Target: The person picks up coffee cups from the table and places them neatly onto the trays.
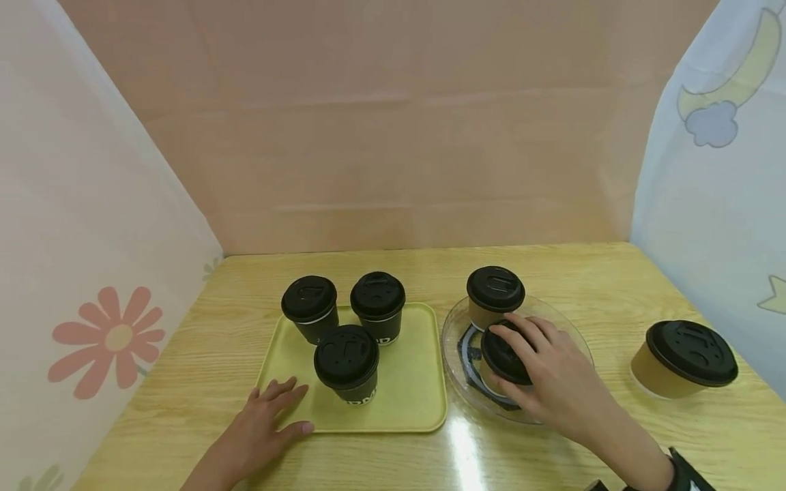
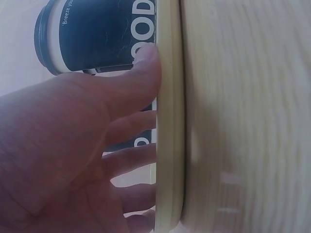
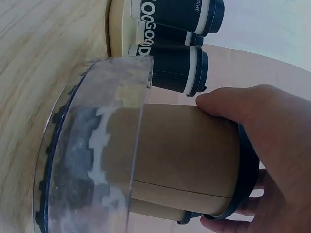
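My right hand (image 1: 549, 372) grips a brown paper coffee cup (image 3: 180, 150) from above. Its thumb lies against the cup's side and its fingers reach round the black lid (image 1: 505, 354). That cup stands upright in a clear round dish (image 1: 451, 341), in front of a second brown cup (image 1: 495, 290). At the left, my left hand (image 1: 260, 426) rests at the front left corner of a yellow tray (image 1: 411, 402), fingers spread and holding nothing. Nearest to it on the tray is a black coffee cup (image 1: 346, 365) with a black lid; two more black cups (image 1: 377, 307) stand behind.
Another brown lidded cup (image 1: 681, 358) stands on the wooden table (image 1: 614, 286) to the right of the dish. A plain backdrop (image 1: 393, 136) rises behind the table, with printed cloths (image 1: 117, 334) on both sides.
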Available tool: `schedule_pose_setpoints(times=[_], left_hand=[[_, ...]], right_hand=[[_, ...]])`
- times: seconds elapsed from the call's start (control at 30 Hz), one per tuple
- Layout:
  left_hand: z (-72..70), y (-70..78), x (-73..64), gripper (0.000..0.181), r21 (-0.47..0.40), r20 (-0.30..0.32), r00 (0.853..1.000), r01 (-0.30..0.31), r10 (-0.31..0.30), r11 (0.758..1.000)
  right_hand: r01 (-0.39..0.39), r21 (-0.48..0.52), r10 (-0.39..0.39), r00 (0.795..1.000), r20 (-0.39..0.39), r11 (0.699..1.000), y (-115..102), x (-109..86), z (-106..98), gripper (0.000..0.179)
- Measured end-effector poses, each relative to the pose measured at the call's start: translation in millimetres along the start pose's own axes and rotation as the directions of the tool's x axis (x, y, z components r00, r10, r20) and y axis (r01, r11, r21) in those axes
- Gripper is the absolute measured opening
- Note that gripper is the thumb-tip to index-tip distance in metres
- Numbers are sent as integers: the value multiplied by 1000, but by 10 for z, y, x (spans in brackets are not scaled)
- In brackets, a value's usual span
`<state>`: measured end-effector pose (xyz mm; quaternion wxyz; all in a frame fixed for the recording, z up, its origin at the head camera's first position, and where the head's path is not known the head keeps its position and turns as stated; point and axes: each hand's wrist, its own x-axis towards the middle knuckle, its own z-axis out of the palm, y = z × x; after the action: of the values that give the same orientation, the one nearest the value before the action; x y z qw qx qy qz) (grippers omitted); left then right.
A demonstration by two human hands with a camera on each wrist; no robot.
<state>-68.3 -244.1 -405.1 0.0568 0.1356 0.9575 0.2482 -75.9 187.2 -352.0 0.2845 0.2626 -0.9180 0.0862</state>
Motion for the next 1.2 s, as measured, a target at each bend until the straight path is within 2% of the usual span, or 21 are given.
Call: schedule_pose_setpoints(times=[0.2,0.4,0.5,0.57,0.63,0.67,0.73,0.77,0.83,0.87,0.9,0.93,0.97,1.0,1.07,1.17,1.2], left_hand=[[15,24,-20,58,63,-30,999,-12,14,998],[56,100,-76,45,142,-120,991,-40,58,989],[72,200,-117,38,176,-164,980,-82,111,981],[81,311,-144,33,181,-163,976,-116,146,977],[102,444,-155,29,173,-158,960,-205,233,963],[106,533,-154,27,164,-125,956,-243,265,956],[132,725,-143,23,145,-85,929,-345,359,927],[153,823,-127,22,145,-68,908,-401,413,905],[198,1035,-69,19,154,-50,852,-509,521,847],[223,1137,-32,17,172,-39,819,-559,572,811],[257,1224,7,14,199,-46,776,-610,629,767],[282,1309,50,13,214,-33,745,-646,666,733],[312,1381,95,12,231,-24,716,-675,698,701],[341,1446,139,12,238,-12,698,-693,716,680],[386,1552,222,15,232,44,699,-702,714,673],[467,1670,357,20,231,96,730,-677,676,699],[498,1703,402,21,239,103,737,-671,668,702]], right_hand=[[3,-2,-3,1000,1,1000,-10,-30,68,67],[-3,10,3,1000,-8,1000,-14,-68,114,67],[-1,19,2,1000,-19,1000,-15,-79,126,66],[-1,23,2,1000,-27,1000,-16,-86,133,66],[-2,28,3,999,-34,1000,-13,-95,136,66],[-3,28,4,999,-36,1000,-11,-100,138,66],[-3,31,4,999,-39,1000,-7,-107,135,64],[-4,32,5,999,-38,999,-4,-109,132,63],[-6,33,8,999,-34,999,0,-112,123,62],[-8,36,9,999,-31,999,1,-114,117,62],[-10,41,12,1000,-28,999,2,-115,111,62],[-12,47,13,1000,-25,999,3,-116,102,64],[-14,57,16,1000,-25,998,3,-117,90,65],[-18,67,19,999,-26,998,4,-120,72,68],[-31,91,34,999,-34,995,16,-128,24,72],[-59,109,67,995,-69,992,72,-146,-66,75],[-71,110,80,993,-83,991,105,-152,-97,76]])
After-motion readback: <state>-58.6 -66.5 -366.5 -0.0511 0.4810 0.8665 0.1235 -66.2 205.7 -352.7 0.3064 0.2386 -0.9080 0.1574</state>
